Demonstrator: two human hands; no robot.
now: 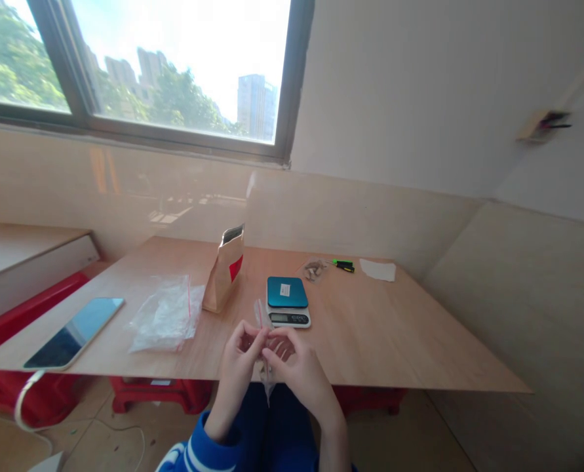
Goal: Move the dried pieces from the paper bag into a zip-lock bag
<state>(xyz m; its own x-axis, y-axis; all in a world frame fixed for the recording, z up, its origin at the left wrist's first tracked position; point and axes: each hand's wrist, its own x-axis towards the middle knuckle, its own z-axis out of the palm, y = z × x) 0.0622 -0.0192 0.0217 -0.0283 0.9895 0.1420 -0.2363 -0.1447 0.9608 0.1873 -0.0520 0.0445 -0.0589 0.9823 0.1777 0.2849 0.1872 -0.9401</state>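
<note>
Both my hands meet at the near edge of the wooden table [380, 341]. My left hand [241, 359] and my right hand [296, 364] pinch a small clear zip bag [266, 341] between their fingertips; its red-striped top edge sticks up between them. Something small and brownish seems to lie inside the bag. Just beyond my fingers stands a small digital scale [287, 300] with a teal platform. A tan paper pouch [225, 270] with a red label stands open to the left of the scale.
A pile of clear zip bags [166, 314] lies left of the pouch, and a phone [75, 332] rests face up at the table's left corner. At the back lie a small filled bag [314, 269], green markers [343, 265] and a white paper [377, 269]. Red stools [164, 392] stand beneath.
</note>
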